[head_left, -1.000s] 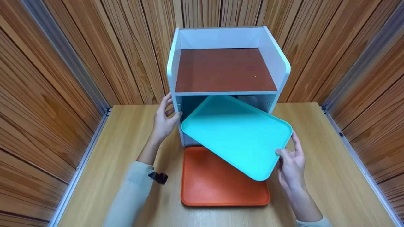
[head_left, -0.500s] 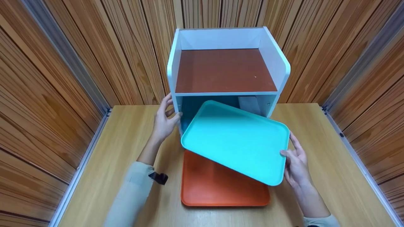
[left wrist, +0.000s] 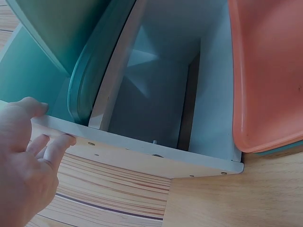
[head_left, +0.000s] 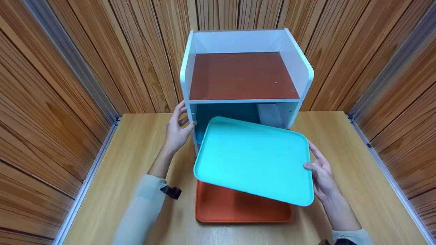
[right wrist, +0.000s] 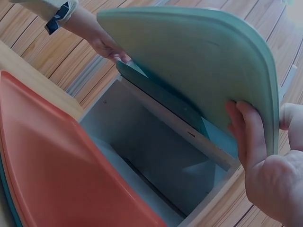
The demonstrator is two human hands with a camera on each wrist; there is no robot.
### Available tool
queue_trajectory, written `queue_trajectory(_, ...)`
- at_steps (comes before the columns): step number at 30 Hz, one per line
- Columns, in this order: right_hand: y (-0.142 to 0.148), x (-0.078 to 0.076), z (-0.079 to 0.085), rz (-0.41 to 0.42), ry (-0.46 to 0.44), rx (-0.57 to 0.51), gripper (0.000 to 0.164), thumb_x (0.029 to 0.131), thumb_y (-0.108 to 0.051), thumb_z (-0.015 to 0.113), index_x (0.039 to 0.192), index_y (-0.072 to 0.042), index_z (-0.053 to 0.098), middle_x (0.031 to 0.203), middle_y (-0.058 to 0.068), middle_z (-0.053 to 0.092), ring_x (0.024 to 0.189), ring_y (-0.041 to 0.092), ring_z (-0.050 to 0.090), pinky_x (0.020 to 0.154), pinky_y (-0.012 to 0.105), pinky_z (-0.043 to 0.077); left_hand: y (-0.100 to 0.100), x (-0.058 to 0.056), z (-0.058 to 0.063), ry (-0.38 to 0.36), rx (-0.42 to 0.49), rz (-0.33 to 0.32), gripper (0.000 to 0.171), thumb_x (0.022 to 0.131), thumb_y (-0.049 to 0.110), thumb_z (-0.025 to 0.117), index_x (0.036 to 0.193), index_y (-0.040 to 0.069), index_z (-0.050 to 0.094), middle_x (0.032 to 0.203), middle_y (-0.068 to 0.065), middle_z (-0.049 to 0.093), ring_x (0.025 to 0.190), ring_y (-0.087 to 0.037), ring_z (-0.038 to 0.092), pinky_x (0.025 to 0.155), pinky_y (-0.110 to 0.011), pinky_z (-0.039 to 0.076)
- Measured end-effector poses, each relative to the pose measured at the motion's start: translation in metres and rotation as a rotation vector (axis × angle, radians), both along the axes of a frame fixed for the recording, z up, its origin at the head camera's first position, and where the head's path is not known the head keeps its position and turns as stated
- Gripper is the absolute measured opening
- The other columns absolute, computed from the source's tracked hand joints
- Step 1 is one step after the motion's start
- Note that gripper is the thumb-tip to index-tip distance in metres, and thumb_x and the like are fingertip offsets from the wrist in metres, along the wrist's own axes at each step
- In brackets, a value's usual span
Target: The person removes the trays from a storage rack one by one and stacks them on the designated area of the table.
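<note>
My right hand pinches the right edge of a turquoise tray, thumb on top and fingers beneath. The tray hangs tilted in front of a white shelf unit. My left hand grips the unit's left side panel, thumb at the front edge and fingers along the outside. In the left wrist view, another teal tray lies on the shelf inside. On the table, an orange tray is partly covered by the held tray. A teal rim shows under the orange tray.
The unit has a brown top shelf with raised sides, and its lower compartment faces front. Wood-patterned walls and metal rails enclose the wooden table.
The turquoise tray has come forward and down, away from the compartment, turning straighter; my right hand moved slightly right with it. My left hand stays in place.
</note>
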State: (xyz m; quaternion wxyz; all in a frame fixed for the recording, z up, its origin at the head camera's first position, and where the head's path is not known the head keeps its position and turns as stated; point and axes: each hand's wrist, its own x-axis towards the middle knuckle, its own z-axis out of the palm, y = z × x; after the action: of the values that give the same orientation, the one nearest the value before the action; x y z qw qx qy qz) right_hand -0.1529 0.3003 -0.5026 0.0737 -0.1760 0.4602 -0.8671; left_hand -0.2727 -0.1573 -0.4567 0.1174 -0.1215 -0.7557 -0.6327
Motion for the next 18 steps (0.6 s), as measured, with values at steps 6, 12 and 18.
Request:
queue_trajectory(6, 0.003, -0.003, -0.004, 0.116, 0.033, -0.023, 0.074, 0.11, 0.016, 0.024, 0.167, -0.023, 0.051, 0.08, -0.008, 0.075, 0.073, 0.004, 0.076, 0.091, 0.025, 0.068, 0.0, 0.0, 0.0, -0.003, 0.005, 0.002, 0.071, 0.109, 0.004, 0.068, 0.173, 0.016, 0.04, 0.163, -0.019, 0.057, 0.153, -0.049, 0.06, 0.125, -0.068, 0.052)
queue_trajectory(12, 0.007, -0.003, -0.002, 0.165, 0.06, 0.028, 0.073, 0.109, 0.015, 0.028, 0.167, -0.023, 0.049, 0.117, 0.003, 0.084, 0.111, 0.016, 0.086, 0.096, 0.031, 0.069, 0.001, 0.002, 0.001, -0.014, 0.006, 0.003, 0.071, 0.108, 0.005, 0.068, 0.173, 0.017, 0.04, 0.165, -0.018, 0.056, 0.155, -0.048, 0.059, 0.126, -0.067, 0.052)
queue_trajectory(18, 0.011, -0.003, -0.004, 0.241, 0.083, 0.036, 0.076, 0.107, 0.016, 0.028, 0.171, -0.022, 0.044, 0.142, 0.008, 0.079, 0.123, 0.02, 0.083, 0.1, 0.034, 0.068, 0.001, 0.001, 0.002, -0.015, 0.001, 0.003, 0.071, 0.109, 0.006, 0.068, 0.173, 0.019, 0.04, 0.167, -0.018, 0.055, 0.155, -0.048, 0.059, 0.124, -0.067, 0.053)
